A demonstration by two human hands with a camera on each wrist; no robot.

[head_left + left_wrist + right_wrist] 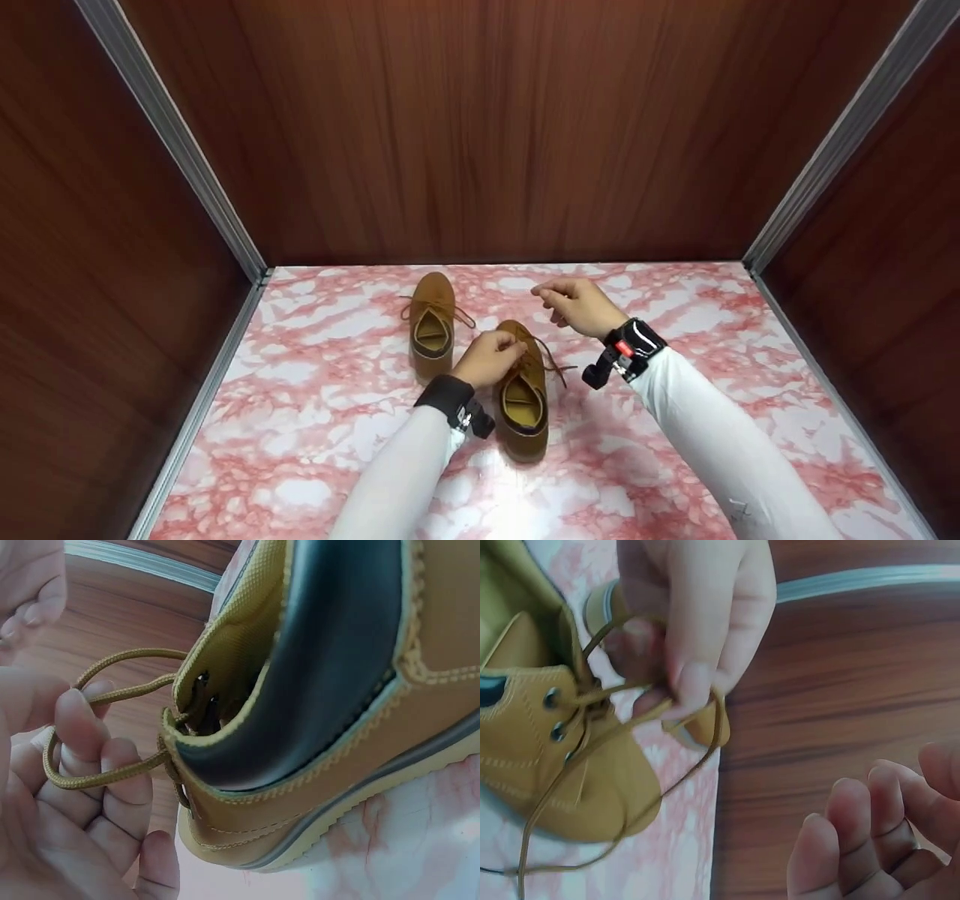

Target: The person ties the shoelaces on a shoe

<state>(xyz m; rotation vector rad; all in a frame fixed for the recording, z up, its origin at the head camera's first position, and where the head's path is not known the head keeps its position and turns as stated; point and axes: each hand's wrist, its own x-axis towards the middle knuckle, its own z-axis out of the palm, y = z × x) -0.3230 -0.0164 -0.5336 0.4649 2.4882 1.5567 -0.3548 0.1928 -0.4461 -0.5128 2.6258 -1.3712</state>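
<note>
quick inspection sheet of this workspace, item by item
surface: pink-and-white marbled top, bare parts glossy
job's things: near shoe with its lace loose; far shoe apart, laced
clutter: nothing seen
grippers: left hand pinches the lace at the near shoe; right hand raised beside it, fingers curled, holding nothing seen
cables: nothing seen
surroundings: brown wood-grain walls, metal corner strips

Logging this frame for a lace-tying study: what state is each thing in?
Near shoe: upright, laces loose.
Lace: looped, pinched by left hand.
Far shoe: upright, lace ends lying loose.
Right hand: raised, fingers curled; whether it holds a lace can't be told.
</note>
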